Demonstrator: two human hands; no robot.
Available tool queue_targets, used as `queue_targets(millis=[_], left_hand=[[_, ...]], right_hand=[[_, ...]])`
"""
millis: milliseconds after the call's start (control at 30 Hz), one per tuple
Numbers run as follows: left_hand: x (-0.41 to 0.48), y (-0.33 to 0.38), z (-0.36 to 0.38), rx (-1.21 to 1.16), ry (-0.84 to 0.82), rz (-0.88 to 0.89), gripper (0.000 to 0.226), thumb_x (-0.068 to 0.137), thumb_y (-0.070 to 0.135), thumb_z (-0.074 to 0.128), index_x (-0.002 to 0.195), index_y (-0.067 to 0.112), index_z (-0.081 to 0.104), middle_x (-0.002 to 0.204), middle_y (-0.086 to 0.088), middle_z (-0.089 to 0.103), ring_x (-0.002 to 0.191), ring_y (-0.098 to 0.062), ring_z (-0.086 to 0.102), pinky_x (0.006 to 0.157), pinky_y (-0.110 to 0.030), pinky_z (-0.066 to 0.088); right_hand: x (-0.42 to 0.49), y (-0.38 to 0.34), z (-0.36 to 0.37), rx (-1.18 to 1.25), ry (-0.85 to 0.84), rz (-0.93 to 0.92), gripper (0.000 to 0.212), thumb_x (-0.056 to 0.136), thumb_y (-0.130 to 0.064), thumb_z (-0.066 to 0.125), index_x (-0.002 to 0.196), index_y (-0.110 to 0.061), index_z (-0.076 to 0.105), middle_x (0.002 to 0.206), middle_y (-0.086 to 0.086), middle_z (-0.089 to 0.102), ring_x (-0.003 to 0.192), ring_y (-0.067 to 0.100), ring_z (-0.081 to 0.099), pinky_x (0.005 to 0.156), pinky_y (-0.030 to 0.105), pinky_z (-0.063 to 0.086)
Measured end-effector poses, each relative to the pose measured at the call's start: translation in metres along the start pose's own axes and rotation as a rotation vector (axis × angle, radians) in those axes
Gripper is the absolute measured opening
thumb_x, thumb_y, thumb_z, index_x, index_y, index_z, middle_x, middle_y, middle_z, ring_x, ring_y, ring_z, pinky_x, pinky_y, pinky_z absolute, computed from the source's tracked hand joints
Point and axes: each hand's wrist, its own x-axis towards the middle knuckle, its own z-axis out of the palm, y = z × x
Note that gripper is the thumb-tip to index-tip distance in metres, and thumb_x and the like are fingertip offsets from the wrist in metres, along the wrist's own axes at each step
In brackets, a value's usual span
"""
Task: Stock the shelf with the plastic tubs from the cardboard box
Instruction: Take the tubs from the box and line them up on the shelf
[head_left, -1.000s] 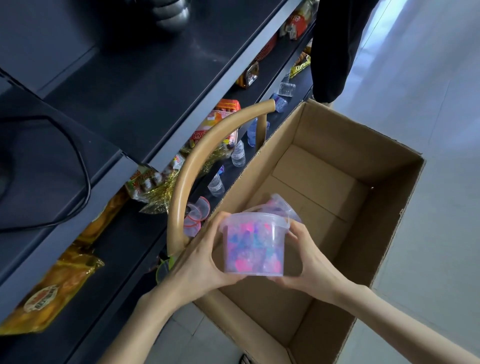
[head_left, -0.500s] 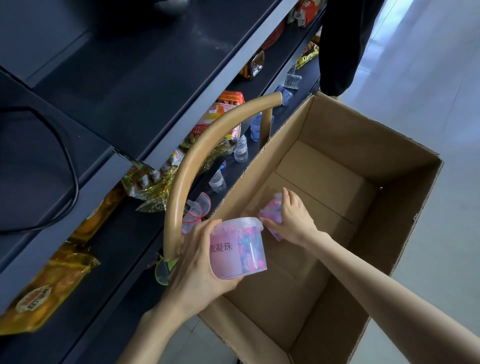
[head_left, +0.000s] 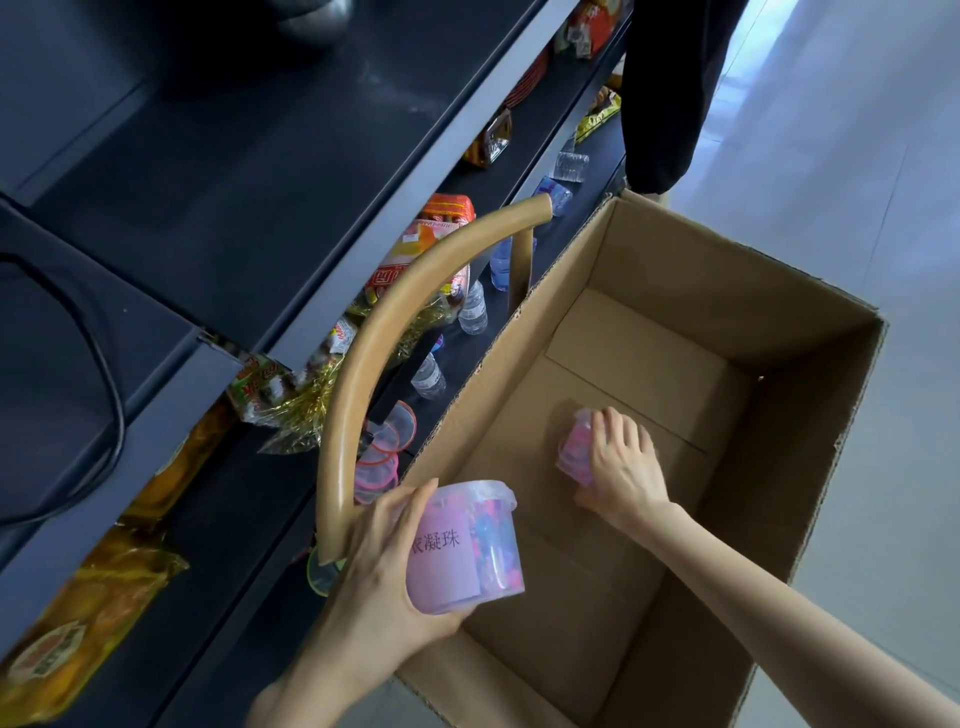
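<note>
Since a second ago, when both hands shared one tub above the box, they have split. My right hand has dropped to the box floor, and the left now carries that tub alone.

Furthest left is the lower shelf (head_left: 234, 519), dark, with pink-rimmed clear pieces (head_left: 384, 452) lying near its front edge. I cannot tell whether they are tubs or lids. A tan curved handle (head_left: 395, 332) arches between that shelf edge and the box.

The left hand (head_left: 384, 587) is wrapped round the labelled tub (head_left: 467, 545). Its fingers sit on the side towards the shelf and the thumb is underneath. The tub is held upright, lid on, just over the left wall of the cardboard box (head_left: 727, 249), so this hand is the nearer one to the shelf.

Further right, the second tub (head_left: 574, 447) sits on the box floor near the middle. It looks tipped, with its rim towards the shelf side, but the hand hides most of it. The right hand (head_left: 623, 462) covers it from the right with the fingers curled over the top, closed on it and not yet lifting.

As I judge it, the coming move turns on direction. The shelf lies left of both tubs, so each has to clear the box's left wall and pass the handle.
</note>
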Motion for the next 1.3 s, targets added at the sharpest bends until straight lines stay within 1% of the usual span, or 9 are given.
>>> queue_targets(millis=[233,400,600,733,867,967,1067,1167,1300], left_hand=[[0.003,0.003,0.0,-0.013,-0.049,-0.054,0.099,0.049,0.064,0.062,0.135,0.037,0.02,0.121,0.029,0.023,0.117,0.004,0.027,0.099,-0.021,0.031],[-0.002,0.01,-0.005,-0.026,-0.116,-0.067,0.097,0.048,0.065,0.061,0.134,0.044,0.021,0.121,0.032,0.024,0.12,0.009,0.021,0.101,-0.024,0.029],[-0.019,0.02,-0.018,-0.045,-0.164,-0.079,0.099,0.046,0.064,0.058,0.131,0.047,0.011,0.128,0.04,0.012,0.119,0.016,0.017,0.094,-0.005,0.023],[-0.032,0.032,-0.043,-0.088,-0.14,-0.063,0.106,0.049,0.054,0.067,0.133,0.046,0.003,0.125,0.045,0.007,0.119,0.026,0.01,0.085,0.009,0.018],[-0.053,0.051,-0.081,-0.072,-0.065,-0.041,0.114,0.059,0.022,0.085,0.128,0.059,0.003,0.121,0.049,0.01,0.119,0.023,0.014,0.085,0.003,0.027],[-0.072,0.066,-0.119,-0.028,0.028,0.0,0.107,0.047,0.035,0.083,0.12,0.071,0.013,0.123,0.046,0.02,0.119,0.018,0.024,0.087,0.002,0.028],[-0.093,0.083,-0.16,0.039,0.116,-0.01,0.093,0.041,0.056,0.068,0.121,0.064,0.021,0.126,0.04,0.024,0.119,0.014,0.027,0.088,-0.005,0.032],[-0.112,0.1,-0.203,0.137,0.22,0.014,0.096,0.042,0.06,0.064,0.124,0.069,0.015,0.126,0.042,0.023,0.12,0.017,0.023,0.084,-0.015,0.035],[-0.136,0.119,-0.26,0.271,0.336,0.0,0.101,0.043,0.066,0.062,0.135,0.048,0.026,0.128,0.041,0.021,0.12,0.021,0.017,0.084,-0.026,0.035]], right_hand=[[-0.015,0.026,0.001,-0.047,-0.06,0.158,0.101,0.078,-0.043,0.066,0.145,-0.001,0.002,0.152,0.019,0.009,0.14,0.033,0.013,0.114,0.045,0.014],[-0.03,0.049,0.008,0.054,-0.032,0.232,0.096,0.077,-0.034,0.067,0.142,-0.004,0.003,0.148,0.019,0.014,0.138,0.034,0.015,0.114,0.044,0.016],[-0.042,0.061,-0.007,0.418,0.034,0.332,0.104,0.069,-0.044,0.076,0.141,-0.003,0.013,0.133,0.017,0.031,0.121,0.035,0.036,0.09,0.04,0.044],[-0.057,0.057,-0.031,0.624,0.053,0.223,0.108,0.064,-0.049,0.073,0.144,-0.018,0.007,0.126,0.014,0.029,0.114,0.037,0.041,0.091,0.044,0.046],[-0.078,0.044,-0.067,0.734,0.089,0.03,0.104,0.057,-0.056,0.066,0.141,-0.025,0.014,0.117,0.003,0.025,0.111,0.025,0.041,0.096,0.039,0.046],[-0.096,0.029,-0.097,0.75,0.163,-0.137,0.101,0.059,-0.055,0.068,0.139,-0.021,0.017,0.116,-0.004,0.022,0.111,0.016,0.035,0.09,0.032,0.049],[-0.11,0.013,-0.126,0.747,0.205,-0.249,0.099,0.06,-0.056,0.069,0.137,-0.02,0.019,0.116,-0.006,0.022,0.112,0.013,0.036,0.085,0.027,0.05],[-0.119,-0.004,-0.159,0.74,0.235,-0.333,0.098,0.062,-0.055,0.07,0.138,-0.022,0.018,0.117,-0.008,0.023,0.112,0.012,0.037,0.081,0.02,0.047],[-0.13,-0.032,-0.213,0.794,0.334,-0.446,0.095,0.066,-0.044,0.076,0.138,-0.022,0.018,0.114,-0.013,0.024,0.111,0.006,0.036,0.083,0.017,0.048]])
